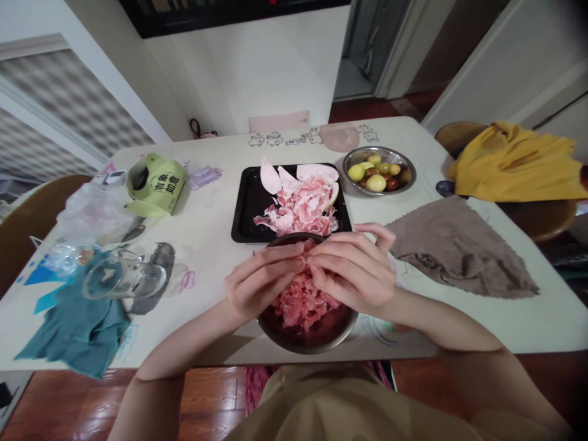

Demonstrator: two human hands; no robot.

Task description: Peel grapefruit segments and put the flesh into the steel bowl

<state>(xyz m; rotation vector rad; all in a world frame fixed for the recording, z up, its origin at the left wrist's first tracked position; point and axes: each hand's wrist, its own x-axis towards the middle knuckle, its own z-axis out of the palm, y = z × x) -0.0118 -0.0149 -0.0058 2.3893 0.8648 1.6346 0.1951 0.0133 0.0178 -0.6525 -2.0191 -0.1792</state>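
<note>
Left hand [257, 282] and right hand [353, 269] both pinching one pink fruit piece [305, 260]; directly below, bowl [307, 343]; juicy flesh likely slipping, dropping outside rim.

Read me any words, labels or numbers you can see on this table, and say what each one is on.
"吉象如意": black characters, as best they read, on the green tape holder.
Small animal line drawings on the table near its far edge: pictures, not text.
Nothing readable on the black tray, either bowl, or near the left hand and right hand.

Home dining room, doodled table [220, 202], fruit bowl [379, 171], wooden chairs [32, 214]
</note>
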